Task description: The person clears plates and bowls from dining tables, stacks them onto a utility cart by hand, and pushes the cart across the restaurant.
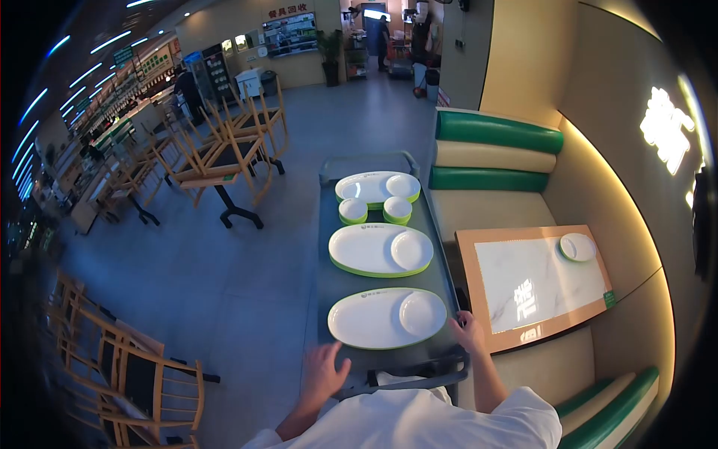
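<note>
A grey cart stands in front of me, bearing oval white plates with green rims. The nearest oval plate lies close to my hands, with a stack of oval plates beyond it. Farther along are two stacks of small bowls and another oval stack. My left hand is at the cart's near left edge, fingers apart, holding nothing. My right hand is at the cart's right edge, its fingers curled against the rim beside the table.
A table with a small bowl adjoins the cart on the right, between green and cream benches. Upturned chairs rest on tables at left; more chairs stand lower left. Two people are in the background.
</note>
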`<state>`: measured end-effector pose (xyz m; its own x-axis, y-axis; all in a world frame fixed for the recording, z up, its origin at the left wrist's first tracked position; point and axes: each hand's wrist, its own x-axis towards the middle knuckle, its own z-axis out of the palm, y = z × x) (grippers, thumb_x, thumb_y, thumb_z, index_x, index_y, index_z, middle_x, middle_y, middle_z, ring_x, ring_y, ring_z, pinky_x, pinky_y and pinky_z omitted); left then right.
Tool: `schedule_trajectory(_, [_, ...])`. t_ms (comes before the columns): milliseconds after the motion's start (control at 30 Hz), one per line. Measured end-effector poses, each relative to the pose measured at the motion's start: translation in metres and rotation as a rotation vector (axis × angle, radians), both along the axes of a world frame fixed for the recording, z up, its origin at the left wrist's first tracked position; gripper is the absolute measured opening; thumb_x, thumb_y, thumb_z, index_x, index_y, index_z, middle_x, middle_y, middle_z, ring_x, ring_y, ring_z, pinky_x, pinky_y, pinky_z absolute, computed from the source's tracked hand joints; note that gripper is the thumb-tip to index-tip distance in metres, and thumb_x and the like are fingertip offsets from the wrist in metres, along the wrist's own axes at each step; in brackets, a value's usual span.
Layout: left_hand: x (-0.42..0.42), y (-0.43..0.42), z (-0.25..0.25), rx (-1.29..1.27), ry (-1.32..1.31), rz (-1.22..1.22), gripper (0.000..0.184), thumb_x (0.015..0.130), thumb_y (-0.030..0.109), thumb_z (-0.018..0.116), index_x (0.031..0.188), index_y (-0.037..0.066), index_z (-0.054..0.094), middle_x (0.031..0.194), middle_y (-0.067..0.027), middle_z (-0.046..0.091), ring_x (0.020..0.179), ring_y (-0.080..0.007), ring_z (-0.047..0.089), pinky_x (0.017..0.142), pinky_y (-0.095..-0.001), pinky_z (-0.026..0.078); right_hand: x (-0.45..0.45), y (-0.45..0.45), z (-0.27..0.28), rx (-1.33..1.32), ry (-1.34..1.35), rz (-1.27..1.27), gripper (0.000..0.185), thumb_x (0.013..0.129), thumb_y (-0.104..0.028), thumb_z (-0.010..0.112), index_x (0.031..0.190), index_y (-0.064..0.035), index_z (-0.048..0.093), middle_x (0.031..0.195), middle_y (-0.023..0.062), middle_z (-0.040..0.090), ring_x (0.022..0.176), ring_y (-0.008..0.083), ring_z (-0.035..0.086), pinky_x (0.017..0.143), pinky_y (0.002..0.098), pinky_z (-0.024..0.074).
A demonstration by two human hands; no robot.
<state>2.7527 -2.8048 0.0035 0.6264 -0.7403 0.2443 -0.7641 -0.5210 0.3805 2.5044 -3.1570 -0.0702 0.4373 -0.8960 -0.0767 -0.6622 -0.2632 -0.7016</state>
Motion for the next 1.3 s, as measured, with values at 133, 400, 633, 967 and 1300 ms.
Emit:
schedule_trajectory(133, [-0.040,0.026,-0.044,-0.144,0.178,-0.181,0.029,0.083,0.030,0.075,0.104,0.011,0.073,0.086,-0.0079,0.072,0.083,-0.0278,0.070,0.076,-0.0411,0.054,-0.025,0.051,0.030,0.050,0.078,0.287,0.041,0.088,-0.041,0.074,0.109,-0.0060,0.074,0.097,0.0124,0.076,0.100,0.0283,0.070,0.107,0.0501,0.0425])
schedule_trajectory(400, [-0.013,0.008,-0.080,-0.278,0.151,-0.180,0.007,0.079,0.017,0.073,0.075,0.012,0.070,0.065,-0.0041,0.065,0.058,-0.0259,0.064,0.057,-0.0389,0.049,-0.010,0.049,-0.019,0.115,-0.364,-0.122,0.033,0.093,-0.033,0.069,0.092,0.0000,0.075,0.082,0.0131,0.074,0.077,0.0235,0.070,0.071,0.0360,0.0540])
schedule_trajectory(633, [0.007,0.009,-0.141,-0.318,0.125,-0.172,0.010,0.083,0.019,0.069,0.076,0.011,0.069,0.067,-0.0062,0.065,0.062,-0.0297,0.063,0.060,-0.0417,0.049,0.010,0.058,-0.076,-0.036,-0.386,-0.133,0.030,0.093,-0.029,0.069,0.089,0.0006,0.074,0.077,0.0110,0.070,0.073,0.0191,0.067,0.069,0.0340,0.0518])
schedule_trajectory(967, [0.044,-0.004,-0.215,-0.258,0.095,-0.104,0.016,0.089,0.017,0.063,0.082,0.004,0.069,0.074,-0.0130,0.065,0.075,-0.0347,0.064,0.070,-0.0452,0.048,0.040,0.045,-0.124,-0.139,-0.667,-0.112,0.030,0.090,-0.030,0.071,0.080,-0.0013,0.073,0.069,0.0143,0.068,0.064,0.0299,0.064,0.068,0.0401,0.0518])
schedule_trajectory(1300, [-0.019,-0.071,-0.177,0.138,-0.101,0.089,0.025,0.095,0.018,0.056,0.113,0.005,0.069,0.114,-0.0146,0.069,0.113,-0.0362,0.060,0.101,-0.0472,0.042,-0.108,-0.194,-0.216,-0.055,-0.571,-0.408,0.031,0.093,-0.021,0.069,0.120,-0.0064,0.068,0.097,0.0121,0.072,0.082,0.0240,0.070,0.078,0.0396,0.0573])
